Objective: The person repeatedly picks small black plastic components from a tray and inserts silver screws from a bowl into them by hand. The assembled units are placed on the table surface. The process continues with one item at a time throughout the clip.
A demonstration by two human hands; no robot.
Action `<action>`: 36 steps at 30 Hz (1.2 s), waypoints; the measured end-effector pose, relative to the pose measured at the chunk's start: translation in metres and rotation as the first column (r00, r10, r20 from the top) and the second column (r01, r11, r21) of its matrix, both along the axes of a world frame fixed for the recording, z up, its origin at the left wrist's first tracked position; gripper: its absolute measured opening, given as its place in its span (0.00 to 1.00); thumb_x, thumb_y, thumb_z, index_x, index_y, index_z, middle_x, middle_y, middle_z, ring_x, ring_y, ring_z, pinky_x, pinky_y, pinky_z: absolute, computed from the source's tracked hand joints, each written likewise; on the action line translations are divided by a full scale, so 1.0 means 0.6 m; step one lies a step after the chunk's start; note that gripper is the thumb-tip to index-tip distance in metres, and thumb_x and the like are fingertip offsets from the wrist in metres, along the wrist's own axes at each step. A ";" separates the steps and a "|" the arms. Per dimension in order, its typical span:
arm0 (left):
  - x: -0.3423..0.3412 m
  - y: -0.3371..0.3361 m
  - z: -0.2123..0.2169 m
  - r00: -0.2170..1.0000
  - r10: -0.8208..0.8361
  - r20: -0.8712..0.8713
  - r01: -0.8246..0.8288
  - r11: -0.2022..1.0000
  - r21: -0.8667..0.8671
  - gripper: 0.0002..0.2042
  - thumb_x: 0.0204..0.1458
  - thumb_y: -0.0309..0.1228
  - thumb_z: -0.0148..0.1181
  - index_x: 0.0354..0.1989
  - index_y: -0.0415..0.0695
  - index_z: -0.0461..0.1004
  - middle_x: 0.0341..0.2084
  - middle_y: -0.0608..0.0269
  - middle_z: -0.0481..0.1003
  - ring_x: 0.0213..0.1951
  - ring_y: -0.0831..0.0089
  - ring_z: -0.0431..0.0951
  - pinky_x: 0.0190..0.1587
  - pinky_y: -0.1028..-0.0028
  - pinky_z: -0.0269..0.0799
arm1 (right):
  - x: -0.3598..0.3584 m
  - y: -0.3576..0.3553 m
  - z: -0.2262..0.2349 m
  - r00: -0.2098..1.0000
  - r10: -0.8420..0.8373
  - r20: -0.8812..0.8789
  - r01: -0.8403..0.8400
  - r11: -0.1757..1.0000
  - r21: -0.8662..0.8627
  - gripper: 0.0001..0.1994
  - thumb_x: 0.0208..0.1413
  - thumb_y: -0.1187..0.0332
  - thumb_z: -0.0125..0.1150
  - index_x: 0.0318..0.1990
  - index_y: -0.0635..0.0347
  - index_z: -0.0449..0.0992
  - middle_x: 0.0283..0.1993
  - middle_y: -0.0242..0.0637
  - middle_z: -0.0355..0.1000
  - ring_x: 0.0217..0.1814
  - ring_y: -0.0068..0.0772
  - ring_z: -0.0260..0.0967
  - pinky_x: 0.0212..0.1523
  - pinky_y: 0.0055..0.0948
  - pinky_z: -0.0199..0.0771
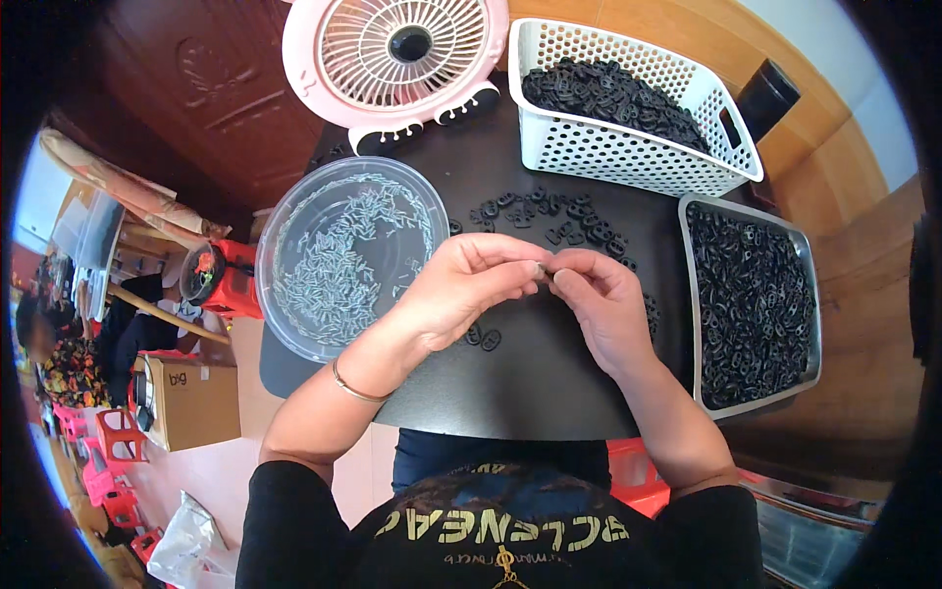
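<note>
Above the middle of the dark table my left hand [469, 282] and my right hand [606, 306] meet, fingertips pinched together. Between them is a small dark piece [544, 274], mostly covered by the fingers, so its exact kind is hidden. Behind the hands lie scattered small black oval parts with holes [589, 228], and a few more [488, 339] rest below my left wrist. To the left stands a round clear plastic tub [435, 196] with many small silvery pin-like pieces [329, 285]. A metal tray [693, 324] of black parts is at the right.
A white perforated basket [628, 157] heaped with black parts stands at the back right. A pink fan [407, 44] is at the back left. On the floor to the left are a cardboard box [196, 401] and red stools [121, 435]. A person sits farther off.
</note>
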State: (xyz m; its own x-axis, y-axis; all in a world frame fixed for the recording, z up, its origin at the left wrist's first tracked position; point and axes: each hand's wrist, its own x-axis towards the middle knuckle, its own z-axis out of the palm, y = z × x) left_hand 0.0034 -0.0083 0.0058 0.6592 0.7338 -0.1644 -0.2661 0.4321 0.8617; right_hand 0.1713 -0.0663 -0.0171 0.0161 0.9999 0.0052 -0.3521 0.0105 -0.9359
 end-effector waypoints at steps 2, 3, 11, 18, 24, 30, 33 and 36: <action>-0.005 -0.001 -0.004 1.000 0.017 -0.016 -0.018 0.998 -0.066 0.07 0.49 0.22 0.53 0.37 0.35 0.73 0.29 0.60 0.75 0.30 0.79 0.74 0.35 0.83 0.73 | 0.002 0.001 -0.002 0.999 0.008 0.031 -0.009 1.000 0.025 0.08 0.49 0.77 0.56 0.38 0.66 0.70 0.35 0.33 0.69 0.39 0.19 0.67 0.42 0.18 0.66; -0.004 -0.003 -0.006 1.000 0.006 -0.021 -0.007 0.999 -0.052 0.08 0.50 0.23 0.53 0.37 0.35 0.73 0.29 0.60 0.75 0.30 0.79 0.74 0.35 0.83 0.72 | 0.002 0.000 -0.001 0.999 -0.019 0.045 0.017 0.999 0.041 0.08 0.49 0.78 0.56 0.38 0.66 0.71 0.35 0.33 0.69 0.39 0.19 0.67 0.41 0.18 0.66; -0.004 -0.008 -0.013 0.994 -0.007 -0.112 0.016 0.997 0.079 0.08 0.51 0.27 0.54 0.36 0.36 0.72 0.26 0.61 0.74 0.28 0.80 0.73 0.33 0.82 0.70 | 0.008 -0.005 0.010 0.983 -0.062 0.175 0.047 0.995 0.089 0.08 0.48 0.80 0.55 0.37 0.64 0.73 0.33 0.33 0.68 0.34 0.20 0.69 0.34 0.17 0.69; -0.002 -0.006 -0.018 0.993 0.016 -0.115 -0.002 0.992 0.124 0.08 0.52 0.30 0.53 0.35 0.37 0.72 0.25 0.62 0.74 0.27 0.80 0.72 0.31 0.82 0.69 | -0.004 -0.002 0.014 0.884 -0.285 0.370 0.148 0.923 0.356 0.10 0.49 0.80 0.54 0.40 0.63 0.74 0.31 0.34 0.67 0.33 0.20 0.69 0.34 0.15 0.70; 0.000 -0.007 -0.021 0.989 0.026 -0.145 0.001 0.983 0.182 0.07 0.52 0.29 0.53 0.34 0.38 0.72 0.24 0.64 0.73 0.27 0.81 0.72 0.31 0.83 0.68 | 0.001 -0.011 0.016 0.926 -0.136 0.353 0.051 0.970 0.239 0.11 0.48 0.81 0.54 0.40 0.63 0.74 0.35 0.35 0.66 0.33 0.21 0.70 0.33 0.16 0.72; 0.000 -0.009 -0.021 0.989 0.030 -0.146 -0.002 0.982 0.191 0.06 0.52 0.29 0.52 0.33 0.38 0.71 0.24 0.66 0.73 0.27 0.82 0.72 0.30 0.83 0.67 | -0.003 -0.003 0.006 0.911 -0.189 0.366 0.085 0.956 0.282 0.11 0.48 0.82 0.53 0.40 0.64 0.73 0.35 0.36 0.67 0.34 0.22 0.70 0.34 0.18 0.73; 0.000 -0.009 -0.022 0.989 0.037 -0.143 -0.009 0.981 0.192 0.06 0.52 0.29 0.53 0.33 0.39 0.71 0.24 0.66 0.73 0.27 0.83 0.72 0.30 0.84 0.67 | -0.005 -0.005 0.008 0.923 -0.172 0.344 0.086 0.964 0.250 0.10 0.49 0.82 0.53 0.40 0.65 0.73 0.36 0.36 0.67 0.35 0.23 0.70 0.36 0.19 0.73; 0.002 -0.008 -0.023 0.988 0.036 -0.152 -0.007 0.982 0.187 0.06 0.52 0.28 0.53 0.33 0.38 0.71 0.24 0.66 0.73 0.27 0.83 0.72 0.30 0.84 0.67 | -0.002 -0.005 0.007 0.933 -0.144 0.329 0.074 0.974 0.216 0.09 0.49 0.81 0.52 0.39 0.66 0.72 0.36 0.36 0.67 0.36 0.24 0.70 0.37 0.19 0.73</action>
